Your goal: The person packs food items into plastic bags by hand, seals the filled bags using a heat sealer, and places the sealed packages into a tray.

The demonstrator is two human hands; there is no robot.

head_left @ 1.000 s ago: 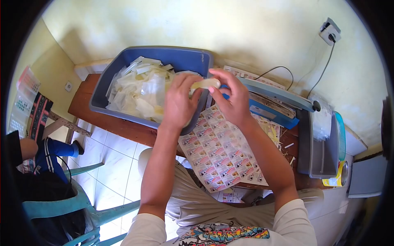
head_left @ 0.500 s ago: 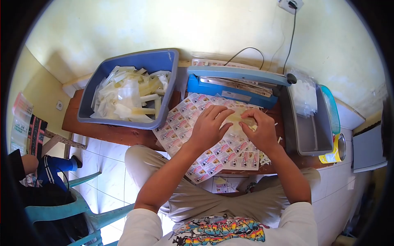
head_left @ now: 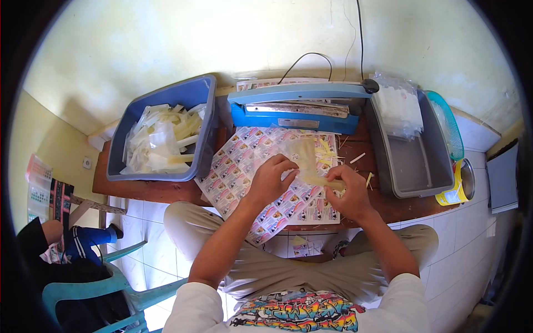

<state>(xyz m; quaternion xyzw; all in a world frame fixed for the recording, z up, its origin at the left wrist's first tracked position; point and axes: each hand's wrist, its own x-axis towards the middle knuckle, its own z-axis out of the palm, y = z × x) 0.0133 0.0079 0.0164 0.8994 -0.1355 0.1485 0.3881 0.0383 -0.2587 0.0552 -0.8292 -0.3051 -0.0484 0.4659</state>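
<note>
A translucent, yellowish plastic packet (head_left: 315, 180) lies stretched between my two hands, low over the printed sheets (head_left: 239, 172). My left hand (head_left: 272, 178) pinches its left end near the thumb. At the right end, my right hand (head_left: 348, 191) has fingers and thumb closed on it. Behind the hands a pale clear plastic piece (head_left: 300, 152) rests on the sheets. The blue sealing device (head_left: 294, 117) stands at the back of the bench, with its long arm (head_left: 294, 91) above its base.
A blue bin (head_left: 205, 125) of clear and yellowish packets stands at the left. A grey bin (head_left: 411, 166) with clear bags (head_left: 397, 108) is at the right, beside a yellow can (head_left: 456, 191) and green basket (head_left: 448, 125). A person's leg (head_left: 91, 238) shows far left.
Both hands have come down from the blue bin to the printed sheets. The packet is now held flat and stretched between them. The view has shifted toward the right.
</note>
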